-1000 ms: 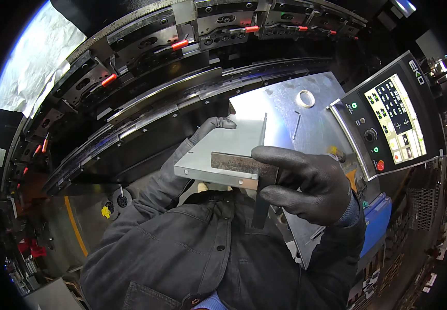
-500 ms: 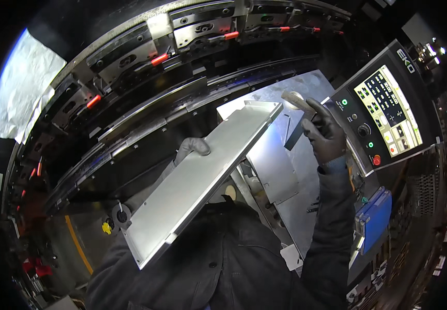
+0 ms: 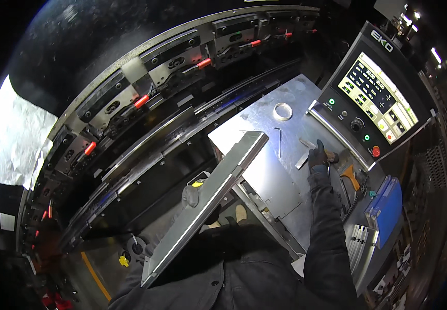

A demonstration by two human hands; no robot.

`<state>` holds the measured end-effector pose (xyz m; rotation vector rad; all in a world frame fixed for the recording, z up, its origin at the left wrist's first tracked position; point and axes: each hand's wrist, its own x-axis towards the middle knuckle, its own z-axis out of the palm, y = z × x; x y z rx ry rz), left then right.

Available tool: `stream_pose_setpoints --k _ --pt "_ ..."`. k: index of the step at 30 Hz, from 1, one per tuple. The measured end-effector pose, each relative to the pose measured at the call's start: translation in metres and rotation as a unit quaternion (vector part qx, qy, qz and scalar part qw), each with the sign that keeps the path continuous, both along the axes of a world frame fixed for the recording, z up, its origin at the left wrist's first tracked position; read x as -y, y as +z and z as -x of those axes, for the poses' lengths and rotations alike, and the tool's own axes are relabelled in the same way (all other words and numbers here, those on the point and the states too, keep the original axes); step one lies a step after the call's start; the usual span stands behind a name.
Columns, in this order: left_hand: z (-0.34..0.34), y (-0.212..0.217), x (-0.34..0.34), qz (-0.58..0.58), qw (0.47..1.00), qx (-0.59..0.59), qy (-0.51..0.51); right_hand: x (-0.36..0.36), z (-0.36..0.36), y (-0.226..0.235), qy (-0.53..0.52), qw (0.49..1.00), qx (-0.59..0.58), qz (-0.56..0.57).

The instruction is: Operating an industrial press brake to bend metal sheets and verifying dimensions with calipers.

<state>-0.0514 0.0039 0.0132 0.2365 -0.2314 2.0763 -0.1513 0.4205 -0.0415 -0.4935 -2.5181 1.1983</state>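
My left hand [image 3: 190, 197], in a grey glove, is closed on the left edge of a long sheet-metal panel [image 3: 202, 199] with folded edges. The panel slants across in front of my body, and its face is turned partly away. My right hand [image 3: 318, 156], in a dark glove, is low over the metal tabletop [image 3: 289, 129]. Its fingers are curled round a wooden-handled tool [image 3: 331, 156], perhaps a hammer, mostly covered by the glove. A short metal bar [image 3: 302, 159] lies beside these fingers, and a hex key [image 3: 279, 142] is farther left.
A tape roll [image 3: 282, 111] sits at the table's far side. A control panel [image 3: 370, 103] stands at right, with an orange-handled tool [image 3: 351, 177] and a blue case [image 3: 384, 212] nearer me. A press brake with red-handled clamps [image 3: 142, 101] runs along the far left.
My right hand has come down to the tabletop with the wooden-handled tool. The sheet-metal panel has tipped so less of its face shows. The whole view has shifted.
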Motion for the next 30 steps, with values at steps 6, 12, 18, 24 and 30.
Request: stream_pose_setpoints --k 6,12,18,24,30 --pt "-0.005 0.023 -0.042 -0.022 0.998 0.035 0.048 0.111 -0.055 0.162 0.157 0.961 -0.192 0.123" --pt "0.006 0.02 -0.05 -0.13 0.989 -0.04 -0.053 0.167 -0.09 0.215 0.282 0.847 -0.396 -0.215" --pt "0.006 0.001 -0.049 -0.138 0.983 -0.079 -0.09 0.163 -0.087 0.225 0.271 0.87 -0.338 -0.237" --pt "-0.009 -0.017 -0.053 -0.178 0.981 0.034 -0.071 0.155 -0.079 0.22 0.266 0.875 -0.348 -0.206" --pt "0.003 -0.022 -0.065 -0.221 0.964 -0.101 -0.105 0.155 -0.085 0.228 0.267 0.876 -0.339 -0.214"
